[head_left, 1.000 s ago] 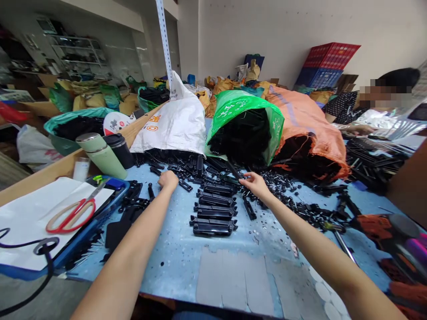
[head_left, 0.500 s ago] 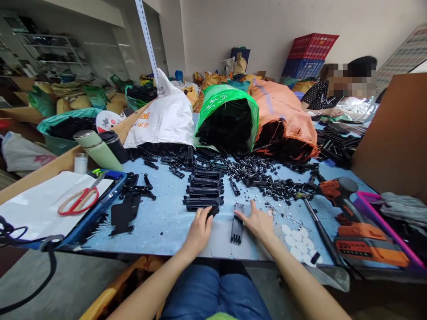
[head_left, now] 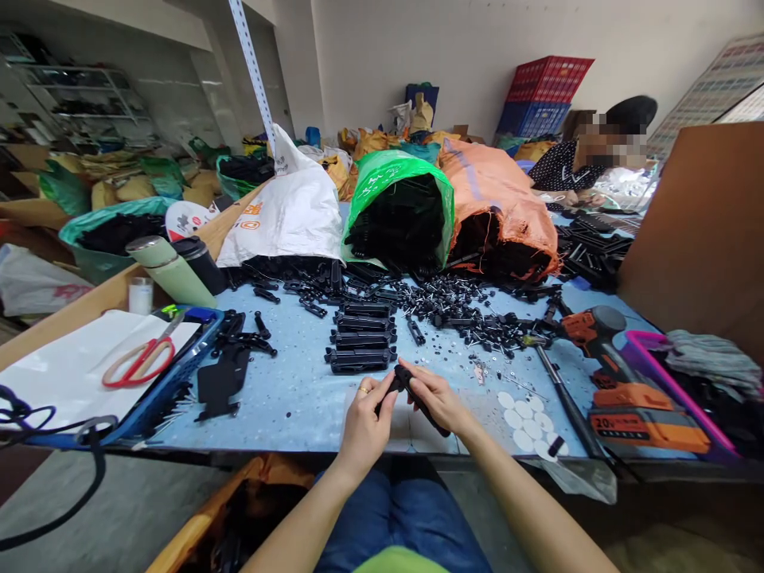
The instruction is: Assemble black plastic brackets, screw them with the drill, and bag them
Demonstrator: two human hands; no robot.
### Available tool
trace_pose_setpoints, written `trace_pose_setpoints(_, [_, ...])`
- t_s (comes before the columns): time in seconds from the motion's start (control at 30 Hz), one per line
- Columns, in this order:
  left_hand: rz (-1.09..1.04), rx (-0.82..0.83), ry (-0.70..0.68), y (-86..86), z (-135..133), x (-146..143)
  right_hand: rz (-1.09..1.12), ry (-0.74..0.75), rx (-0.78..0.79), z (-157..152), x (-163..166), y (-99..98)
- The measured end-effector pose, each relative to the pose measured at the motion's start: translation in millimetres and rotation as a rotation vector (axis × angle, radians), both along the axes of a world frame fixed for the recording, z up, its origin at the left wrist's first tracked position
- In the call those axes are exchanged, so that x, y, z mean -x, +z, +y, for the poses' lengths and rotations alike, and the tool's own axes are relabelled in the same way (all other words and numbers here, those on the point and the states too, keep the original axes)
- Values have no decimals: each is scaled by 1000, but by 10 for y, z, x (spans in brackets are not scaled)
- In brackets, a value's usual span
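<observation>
Both my hands meet just above the near edge of the blue table [head_left: 298,390]. My right hand [head_left: 438,398] grips a long black plastic part [head_left: 425,403] that slants down to the right. My left hand [head_left: 365,414], with a ring on one finger, pinches a small black piece [head_left: 391,386] against the upper end of that part. Just beyond my hands lies a neat stack of assembled black parts [head_left: 361,338].
White [head_left: 286,211], green [head_left: 399,203] and orange [head_left: 501,199] sacks spill black parts at the back. An orange cordless drill [head_left: 621,374] lies right, red scissors [head_left: 140,358] on a blue tray left, two flasks [head_left: 173,270] beyond. A person sits far right.
My hands drew back from the pile by the sacks to the near edge. The long part that lay on the table is now lifted in my right hand, with my left hand joined to it.
</observation>
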State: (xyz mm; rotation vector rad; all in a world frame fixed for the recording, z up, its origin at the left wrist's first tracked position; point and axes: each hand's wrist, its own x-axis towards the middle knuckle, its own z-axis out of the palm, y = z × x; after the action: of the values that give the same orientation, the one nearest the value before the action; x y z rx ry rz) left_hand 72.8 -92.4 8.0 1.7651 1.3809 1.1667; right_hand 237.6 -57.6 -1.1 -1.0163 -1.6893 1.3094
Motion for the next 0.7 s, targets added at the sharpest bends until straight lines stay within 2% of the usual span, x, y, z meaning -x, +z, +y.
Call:
trace_pose_setpoints(0.1, [-30, -39, 33, 42, -44, -72, -91, 7, -151, -28, -31, 42])
trace_pose_setpoints(0.2, [-134, -107, 180, 69, -74, -195, -26, -94, -205, -128, 80, 30])
trace_pose_setpoints(0.27, [-158, -143, 209, 71, -74, -243, -8, -145, -224, -204, 175, -4])
trace_pose_setpoints(0.4, [-51, -121, 114, -34, -59, -219, -57, -114, -203, -259, 214, -99])
trace_pose_setpoints(0.47, [42, -58, 162, -129, -72, -189, -193, -41, -227, -178, 80, -143])
trace_pose_setpoints(0.53, [196, -10, 190, -204, -83, -162, -428, -50, -284, 11, -179, -170])
trace_pose_setpoints(0.6, [413, -36, 55, -225, -64, -141, -715, -212, -327, 305, -520, -176])
trace_pose_setpoints(0.67, [616, -125, -231, -191, 0, -129, -1024, -414, -348, 661, -853, -168])
trace_pose_setpoints(0.7, [697, -168, -366, -162, 43, -128, -1155, -453, -348, 840, -988, -162])
